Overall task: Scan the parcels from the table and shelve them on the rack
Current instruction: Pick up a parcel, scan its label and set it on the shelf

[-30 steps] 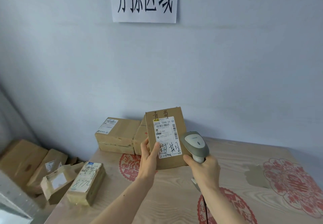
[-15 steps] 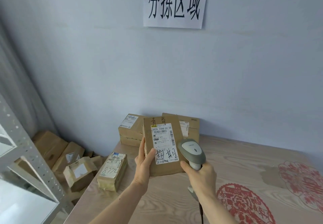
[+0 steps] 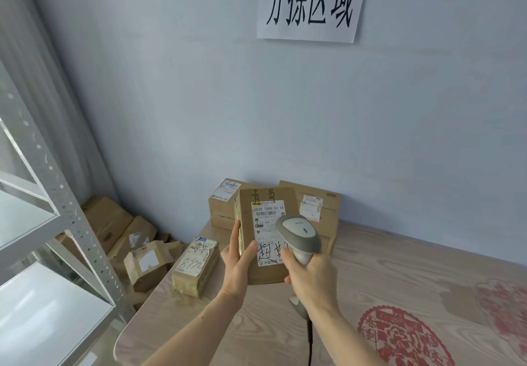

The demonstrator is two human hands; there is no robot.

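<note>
Left hand (image 3: 238,265) grips an upright brown cardboard parcel (image 3: 266,237), right hand (image 3: 310,277) grips a grey handheld scanner (image 3: 299,234) at its three o'clock; tilt risks misreading.

Pale blue wall (image 3: 199,80), paper sign (image 3: 310,3)

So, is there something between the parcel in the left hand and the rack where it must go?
Nothing visible blocks it. The left hand holds the parcel above the table; the rack stands to the left, with open air between. The parcel marked 8772 lies lower, on the table's edge.
</note>
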